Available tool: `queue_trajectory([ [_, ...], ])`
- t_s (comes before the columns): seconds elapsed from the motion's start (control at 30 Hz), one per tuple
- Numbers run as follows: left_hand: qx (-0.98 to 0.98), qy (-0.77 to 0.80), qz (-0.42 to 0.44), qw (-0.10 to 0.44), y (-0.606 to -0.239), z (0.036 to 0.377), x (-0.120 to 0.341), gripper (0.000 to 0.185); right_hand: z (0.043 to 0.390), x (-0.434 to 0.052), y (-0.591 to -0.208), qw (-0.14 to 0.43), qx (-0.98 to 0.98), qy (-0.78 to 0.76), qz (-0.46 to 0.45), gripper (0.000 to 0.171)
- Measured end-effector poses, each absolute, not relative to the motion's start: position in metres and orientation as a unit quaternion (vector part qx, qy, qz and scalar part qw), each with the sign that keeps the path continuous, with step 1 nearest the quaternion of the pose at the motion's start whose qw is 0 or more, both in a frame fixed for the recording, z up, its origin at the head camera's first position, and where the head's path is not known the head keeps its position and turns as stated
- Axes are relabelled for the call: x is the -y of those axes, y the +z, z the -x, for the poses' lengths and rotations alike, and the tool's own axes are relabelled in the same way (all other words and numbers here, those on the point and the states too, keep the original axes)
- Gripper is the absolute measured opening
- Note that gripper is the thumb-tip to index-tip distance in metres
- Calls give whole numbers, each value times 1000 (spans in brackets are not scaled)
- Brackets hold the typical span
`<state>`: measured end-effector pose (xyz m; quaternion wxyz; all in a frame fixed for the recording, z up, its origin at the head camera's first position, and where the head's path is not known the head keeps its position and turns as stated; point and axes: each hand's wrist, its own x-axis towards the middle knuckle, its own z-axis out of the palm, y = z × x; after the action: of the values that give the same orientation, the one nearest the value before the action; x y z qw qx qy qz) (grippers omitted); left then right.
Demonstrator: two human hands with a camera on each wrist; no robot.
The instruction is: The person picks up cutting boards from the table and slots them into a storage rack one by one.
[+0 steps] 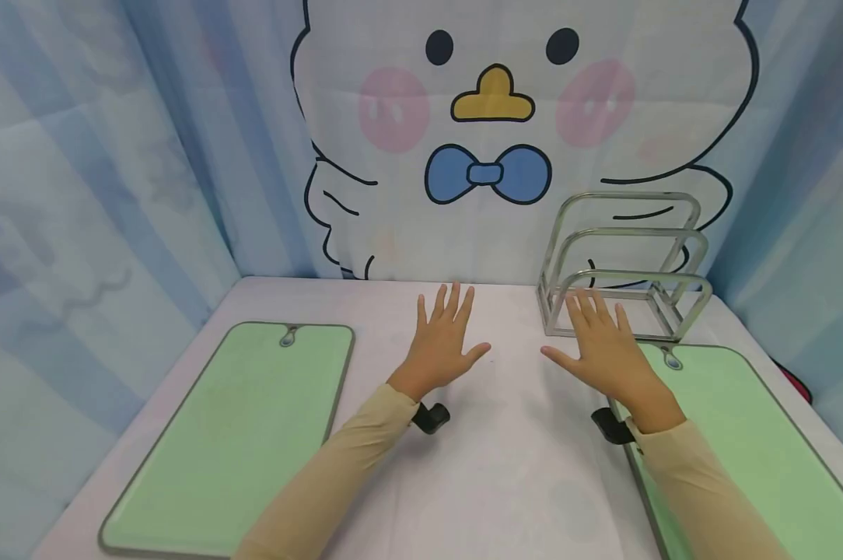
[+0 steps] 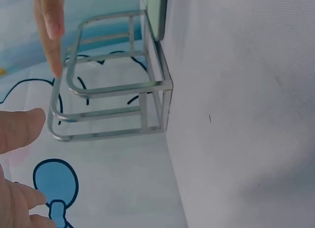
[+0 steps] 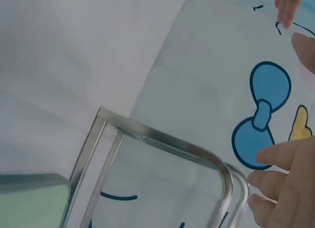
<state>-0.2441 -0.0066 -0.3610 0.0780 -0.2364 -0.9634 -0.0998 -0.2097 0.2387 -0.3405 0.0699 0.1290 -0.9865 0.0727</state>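
Now, left hand [image 1: 441,346]: fingers spread, released, above the tabletop [image 1: 505,467].
Right hand [image 1: 610,354]: fingers spread, released, near the metal rack [image 1: 624,264].

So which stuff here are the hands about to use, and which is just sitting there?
In use, most likely:
left hand, open, over the table
right hand, open, nearest the metal rack
two green boards, left and right, lying flat

Just sitting there:
duck curtain behind the table
red thing at the right edge, mostly hidden
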Motion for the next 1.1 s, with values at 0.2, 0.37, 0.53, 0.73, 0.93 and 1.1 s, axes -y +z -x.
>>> queue_trajectory([
  [0.2, 960, -87, 245, 100, -358, 251, -6, 84, 212, -258, -332, 77, 988, 60, -122, 95],
  [0.37, 958, -95, 253, 96, -357, 259, -18, 85, 214, -276, -327, 91, 986, 59, -124, 94],
  [0.53, 953, -110, 266, 94, -357, 269, -31, 88, 217, -299, -321, 113, 983, 71, -128, 98],
  [0.73, 949, -115, 278, 94, -359, 282, -48, 89, 228, -331, -312, 123, 980, 94, -127, 104],
  [0.93, 944, -135, 288, 85, -361, 292, -65, 90, 242, -359, -304, 127, 974, 138, -126, 105],
  [1.1, 936, -188, 289, 74, -361, 301, -79, 90, 252, -380, -300, 119, 968, 193, -107, 106],
])
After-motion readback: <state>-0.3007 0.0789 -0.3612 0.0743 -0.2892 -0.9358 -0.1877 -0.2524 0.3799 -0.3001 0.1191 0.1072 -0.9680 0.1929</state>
